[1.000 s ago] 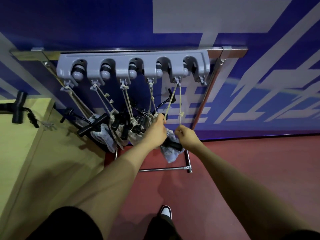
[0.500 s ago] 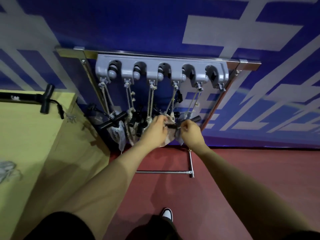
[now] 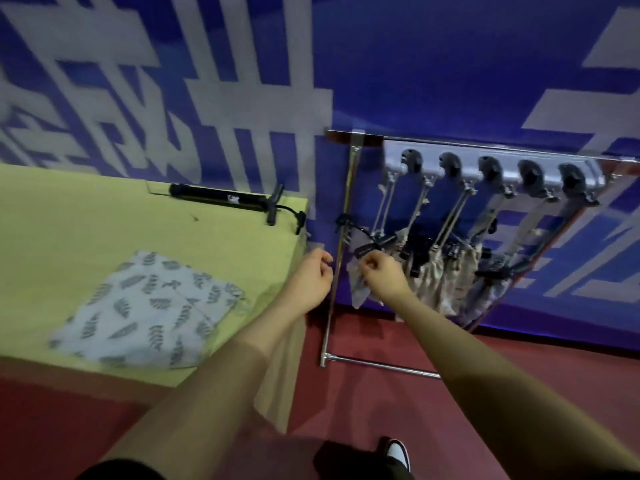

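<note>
Closest to us there's one black-and-white shoe [image 3: 398,452] on the dark red floor [image 3: 502,382]. Our left hand [image 3: 311,277] floats just off the corner of the yellow-green table [image 3: 86,230], fingers loosely curled, nothing in it. Our right hand [image 3: 382,277] is just beside it, fingers curled and pinching the top of the grey bag [image 3: 356,296], which hangs at the left end of the metal rack [image 3: 327,334]. A leaf-print cloth [image 3: 149,306] lies flat on the table, with a black pump [image 3: 218,196] along the far edge. More bags [image 3: 440,278] dangle on ropes [image 3: 415,209] from the grey hook bar [image 3: 485,173]. Behind it all, a blue wall [image 3: 450,64] with big white lettering.
</note>
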The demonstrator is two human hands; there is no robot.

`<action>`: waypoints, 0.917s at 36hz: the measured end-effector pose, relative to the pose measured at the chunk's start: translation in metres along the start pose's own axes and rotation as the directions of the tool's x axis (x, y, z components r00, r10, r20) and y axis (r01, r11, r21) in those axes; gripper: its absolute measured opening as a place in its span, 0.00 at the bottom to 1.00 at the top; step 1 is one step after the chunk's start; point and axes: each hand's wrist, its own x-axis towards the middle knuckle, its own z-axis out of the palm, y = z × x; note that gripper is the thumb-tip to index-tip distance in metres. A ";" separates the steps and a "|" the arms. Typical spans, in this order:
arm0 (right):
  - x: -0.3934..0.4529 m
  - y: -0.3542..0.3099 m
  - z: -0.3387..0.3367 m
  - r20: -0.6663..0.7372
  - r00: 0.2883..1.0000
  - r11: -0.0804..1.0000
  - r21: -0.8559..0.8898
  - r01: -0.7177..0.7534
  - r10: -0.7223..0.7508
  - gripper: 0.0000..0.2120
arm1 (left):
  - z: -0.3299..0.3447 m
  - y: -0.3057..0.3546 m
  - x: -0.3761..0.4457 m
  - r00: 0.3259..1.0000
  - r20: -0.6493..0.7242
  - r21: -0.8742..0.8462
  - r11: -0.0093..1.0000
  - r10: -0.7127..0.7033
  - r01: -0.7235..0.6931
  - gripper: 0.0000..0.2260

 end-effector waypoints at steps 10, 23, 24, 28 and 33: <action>0.008 -0.077 0.117 0.251 0.955 0.980 -0.081 0.183 -0.158 0.07 | -0.093 -0.105 -0.036 0.959 -0.163 -0.054 0.973 -0.230 0.224 0.09; 0.045 -0.088 0.225 0.701 0.676 0.722 -0.344 0.600 -0.228 0.24 | -0.111 -0.198 -0.029 0.895 0.080 0.172 0.890 -0.439 0.422 0.27; 0.046 -0.086 0.230 0.707 0.671 0.701 -0.362 0.614 -0.223 0.24 | -0.111 -0.201 -0.027 0.895 0.108 0.193 0.892 -0.433 0.408 0.29; 0.054 -0.081 0.242 0.651 0.714 0.722 -0.360 0.590 -0.258 0.18 | -0.112 -0.210 -0.019 0.905 0.158 0.267 0.900 -0.395 0.346 0.35; 0.072 -0.092 0.255 0.562 0.769 0.792 -0.298 0.532 -0.305 0.09 | -0.117 -0.214 -0.010 0.929 0.091 0.365 0.880 -0.359 0.305 0.25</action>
